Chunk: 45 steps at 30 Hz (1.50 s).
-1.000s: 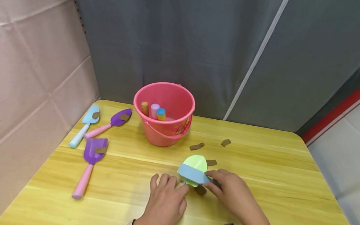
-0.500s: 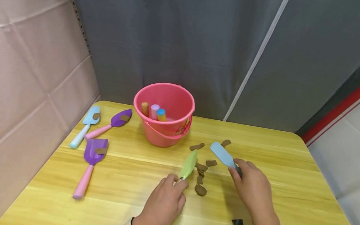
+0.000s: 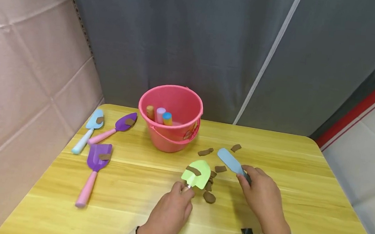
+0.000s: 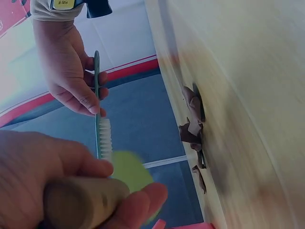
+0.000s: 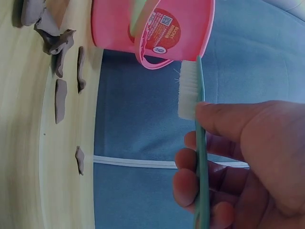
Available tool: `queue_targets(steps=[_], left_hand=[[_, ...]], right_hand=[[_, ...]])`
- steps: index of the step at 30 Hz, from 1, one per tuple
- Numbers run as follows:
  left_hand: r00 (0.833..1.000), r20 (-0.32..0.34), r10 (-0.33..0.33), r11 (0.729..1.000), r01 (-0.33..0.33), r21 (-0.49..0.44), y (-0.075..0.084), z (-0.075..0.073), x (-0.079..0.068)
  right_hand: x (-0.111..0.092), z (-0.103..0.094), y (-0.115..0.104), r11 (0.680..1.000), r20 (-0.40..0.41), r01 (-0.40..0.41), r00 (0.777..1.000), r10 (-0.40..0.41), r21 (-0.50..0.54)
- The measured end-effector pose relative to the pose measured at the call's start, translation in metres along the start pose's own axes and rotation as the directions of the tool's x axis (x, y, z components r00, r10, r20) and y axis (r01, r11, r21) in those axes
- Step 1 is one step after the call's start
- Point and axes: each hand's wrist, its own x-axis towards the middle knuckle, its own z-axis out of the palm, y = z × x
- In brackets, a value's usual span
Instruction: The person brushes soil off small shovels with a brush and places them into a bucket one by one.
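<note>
My left hand (image 3: 169, 214) grips the wooden handle (image 4: 86, 200) of a small trowel with a light green blade (image 3: 200, 179). A strip of brown clay (image 3: 193, 170) lies across that blade, which is held above the table and faces up. In my right hand (image 3: 264, 200) is a light blue brush (image 3: 230, 161), pinched by thumb and fingers; its white bristles (image 5: 188, 90) show in both wrist views. Just right of the trowel lie several brown clay pieces (image 3: 209, 197), partly hidden behind the blade. More strips (image 3: 220, 169) are scattered farther back.
A pink bucket (image 3: 168, 139) with several coloured sticks or handles inside stands at the back. Left of it lie a light blue trowel (image 3: 88, 134), a purple pointed trowel (image 3: 123, 125) and a purple square one (image 3: 92, 177), each bearing a brown piece. Grey curtain hangs behind.
The brush was over the green blade, then went off to the right. The trowel tilted on edge beside the clay pieces, and has since turned flat, showing the clay strip on it.
</note>
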Motion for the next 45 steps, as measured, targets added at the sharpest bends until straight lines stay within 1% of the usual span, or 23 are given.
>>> queue_targets(steps=[4, 7, 10, 14, 17, 21, 24, 26, 29, 31, 33, 36, 38, 40, 43, 45], left_hand=[[0.999, -0.008, 0.042, 0.999, -0.042, 0.014, 0.0, 0.001, 0.0], [0.999, -0.009, 0.038, 0.999, -0.038, 0.003, 0.001, 0.001, -0.001], [1.0, 0.006, -0.012, 1.0, 0.012, 0.001, 0.003, -0.001, -0.001], [0.994, 0.052, -0.093, 0.996, 0.093, 0.009, 0.005, -0.003, -0.002], [0.993, 0.053, -0.104, 0.993, 0.1, 0.062, 0.005, -0.004, -0.003], [0.998, 0.019, -0.052, 0.982, 0.048, 0.18, 0.003, -0.001, -0.005], [1.0, -0.02, 0.009, 0.975, -0.005, 0.222, 0.001, 0.002, -0.006], [0.996, -0.067, 0.059, 0.974, -0.043, 0.222, -0.002, 0.004, -0.006], [0.98, -0.147, 0.134, 0.975, -0.104, 0.197, -0.004, 0.006, -0.004], [0.97, -0.184, 0.162, 0.975, -0.129, 0.179, -0.004, 0.007, -0.003], [0.967, -0.194, 0.164, 0.976, -0.13, 0.175, -0.004, 0.008, -0.003], [0.977, -0.17, 0.127, 0.978, -0.095, 0.187, -0.003, 0.006, -0.003], [0.988, -0.131, 0.085, 0.98, -0.059, 0.19, -0.001, 0.005, -0.004], [0.995, -0.093, 0.046, 0.982, -0.028, 0.185, 0.001, 0.003, -0.004], [0.999, -0.045, 0.008, 0.982, 0.001, 0.188, 0.004, 0.002, -0.004], [1.0, -0.025, 0.005, 0.98, 0.0, 0.201, 0.005, 0.002, -0.004]], right_hand=[[0.0, -0.001, -0.001, 1.0, 0.004, 0.002, 1.0, -0.002, 0.012], [0.001, -0.001, -0.002, 1.0, 0.003, 0.009, 1.0, -0.009, 0.014], [0.001, -0.002, -0.004, 0.999, -0.007, 0.028, 1.0, -0.028, 0.016], [0.002, 0.0, -0.008, 0.996, 0.001, 0.08, 0.997, -0.08, 0.029], [0.002, 0.001, -0.011, 0.992, 0.022, 0.12, 0.992, -0.121, 0.04], [0.001, 0.003, -0.013, 0.99, 0.039, 0.135, 0.99, -0.137, 0.04], [0.0, 0.003, -0.014, 0.99, 0.037, 0.134, 0.99, -0.136, 0.038], [0.001, 0.003, -0.015, 0.989, 0.033, 0.14, 0.989, -0.142, 0.038], [0.001, 0.004, -0.017, 0.988, 0.034, 0.149, 0.988, -0.15, 0.039], [0.001, 0.004, -0.017, 0.988, 0.034, 0.151, 0.988, -0.153, 0.038], [0.001, 0.005, -0.017, 0.987, 0.03, 0.154, 0.987, -0.156, 0.036], [0.001, 0.005, -0.018, 0.986, 0.022, 0.16, 0.987, -0.161, 0.038], [0.001, 0.005, -0.02, 0.985, 0.02, 0.169, 0.985, -0.17, 0.039], [0.001, 0.006, -0.023, 0.983, 0.027, 0.181, 0.983, -0.182, 0.041], [0.0, 0.008, -0.028, 0.973, 0.057, 0.23, 0.971, -0.231, 0.034], [0.0, 0.01, -0.032, 0.962, 0.09, 0.272, 0.958, -0.274, 0.029]])
